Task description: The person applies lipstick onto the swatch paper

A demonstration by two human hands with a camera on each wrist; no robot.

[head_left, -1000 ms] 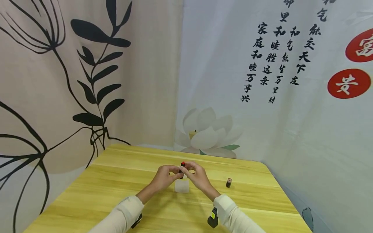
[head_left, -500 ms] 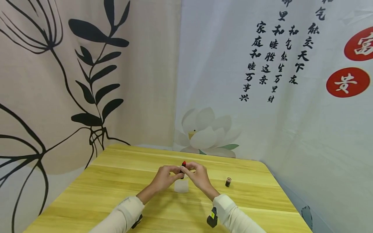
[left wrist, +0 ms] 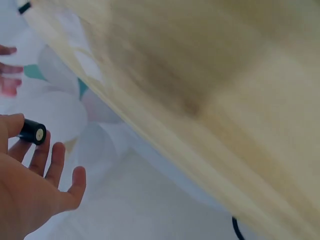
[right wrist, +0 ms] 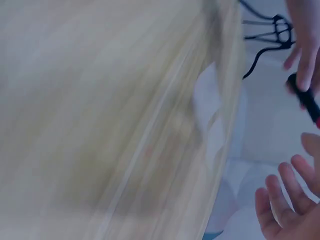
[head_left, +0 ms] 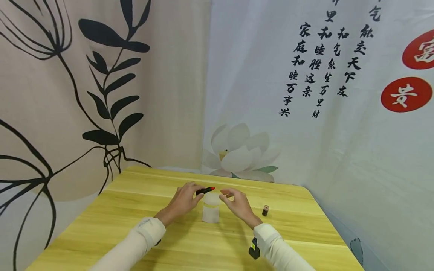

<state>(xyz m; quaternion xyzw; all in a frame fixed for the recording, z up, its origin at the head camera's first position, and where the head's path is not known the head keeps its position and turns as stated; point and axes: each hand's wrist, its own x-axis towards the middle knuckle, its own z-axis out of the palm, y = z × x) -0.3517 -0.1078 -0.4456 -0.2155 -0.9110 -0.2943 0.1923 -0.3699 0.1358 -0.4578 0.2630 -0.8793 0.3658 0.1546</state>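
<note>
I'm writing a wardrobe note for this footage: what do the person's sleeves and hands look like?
Long, off-white fabric sleeves end in wide cuffs. The left hand and right hand are ungloved. Beneath the right cuff shows a small black angular device with a yellow mark; under the left, only a dark sliver.

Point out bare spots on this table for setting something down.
The tabletop is bare left of the left hand, to the left edge; right of the lipstick cap, to the right edge; and along the back edge, beyond both hands. The middle is crowded: white paper lies between the left hand, holding the lipstick, and the right hand.
</note>
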